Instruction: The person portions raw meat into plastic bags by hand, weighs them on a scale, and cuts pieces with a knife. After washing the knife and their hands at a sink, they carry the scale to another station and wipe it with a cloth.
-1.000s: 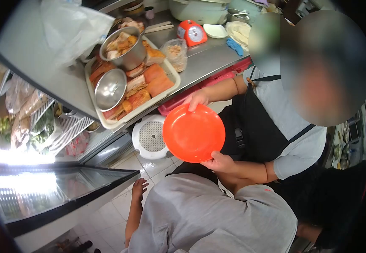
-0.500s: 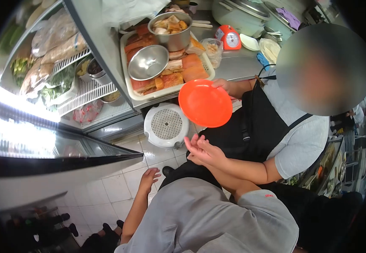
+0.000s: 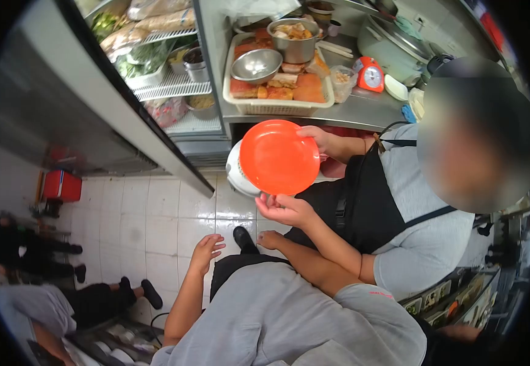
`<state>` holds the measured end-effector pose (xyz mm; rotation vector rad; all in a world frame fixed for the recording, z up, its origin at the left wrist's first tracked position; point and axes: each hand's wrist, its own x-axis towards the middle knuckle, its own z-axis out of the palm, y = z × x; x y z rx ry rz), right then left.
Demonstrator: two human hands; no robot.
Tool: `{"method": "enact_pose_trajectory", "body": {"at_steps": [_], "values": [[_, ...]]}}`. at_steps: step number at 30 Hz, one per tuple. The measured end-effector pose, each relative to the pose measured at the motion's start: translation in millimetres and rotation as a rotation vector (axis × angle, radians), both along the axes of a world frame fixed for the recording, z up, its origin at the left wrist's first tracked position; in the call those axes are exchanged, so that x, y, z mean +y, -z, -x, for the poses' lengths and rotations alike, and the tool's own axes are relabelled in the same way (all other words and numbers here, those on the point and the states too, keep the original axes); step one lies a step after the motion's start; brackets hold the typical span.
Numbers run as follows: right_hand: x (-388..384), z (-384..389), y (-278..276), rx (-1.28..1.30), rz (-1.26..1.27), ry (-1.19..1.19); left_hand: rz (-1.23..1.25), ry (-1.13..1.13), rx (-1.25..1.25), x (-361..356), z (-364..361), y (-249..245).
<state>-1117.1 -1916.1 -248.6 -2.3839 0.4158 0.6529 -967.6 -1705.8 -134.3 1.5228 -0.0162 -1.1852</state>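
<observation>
My left hand (image 3: 207, 252) is held out over the tiled floor at the lower middle, fingers apart, with nothing in it. My right hand (image 3: 271, 240) hangs beside the co-worker's forearm, fingers curled in; no object shows in it. A co-worker in a black apron (image 3: 365, 210) stands close on my right. That person's one hand (image 3: 320, 139) grips the rim of an orange plate (image 3: 279, 157). Their other hand (image 3: 286, 209) is just below the plate's lower edge, palm up. The plate partly covers a white round stool (image 3: 235, 174).
An open fridge (image 3: 176, 91) with stocked shelves stands at upper left, its door (image 3: 137, 116) jutting toward me. On the steel counter (image 3: 368, 107) are a tray (image 3: 277, 108) of meat slabs, metal bowls and a red scale (image 3: 368, 74). Other people are at lower left.
The view has turned left and pulled back. The co-worker's lower hand is now nearer the plate's edge. My right hand, mostly hidden before, now shows apart from the co-worker's hand.
</observation>
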Motion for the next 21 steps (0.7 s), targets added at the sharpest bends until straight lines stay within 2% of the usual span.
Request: {"method": "enact_pose_trajectory", "body": {"at_steps": [3,5,7,10,12,13,15,17,18,21], "values": [[27.2,20.6,43.6,0.104,-0.073,0.007,-0.014,-0.109,-0.015,42.4,35.7,-5.8],[54.1,37.0,52.6,0.125,-0.119,-0.020,0.015,-0.202,0.004,61.4,55.9,-8.4],[81.1,53.8,50.5,0.158,-0.152,-0.045,0.087,-0.308,0.000,73.3,62.7,-17.9],[107.6,73.8,39.7,0.074,-0.211,-0.121,0.288,-0.521,-0.022,74.5,60.6,-49.2],[120.1,78.7,33.7,0.000,-0.247,-0.187,0.386,-0.564,-0.066,93.1,54.3,-71.4],[125.3,75.1,37.8,0.136,-0.236,-0.126,0.417,-0.574,-0.119,102.3,51.7,-80.5],[143.7,66.1,29.6,0.143,-0.177,-0.094,0.468,-0.568,-0.197,133.1,43.1,-97.9],[137.4,65.8,28.9,0.127,-0.102,-0.060,0.523,-0.513,-0.233,132.7,36.2,-115.2],[147.5,60.9,23.0,0.172,-0.134,-0.052,0.518,-0.523,-0.245,142.0,35.4,-124.6],[182.5,38.1,0.8,0.104,-0.128,-0.211,0.504,-0.565,-0.184,165.8,29.2,-127.6]]}}
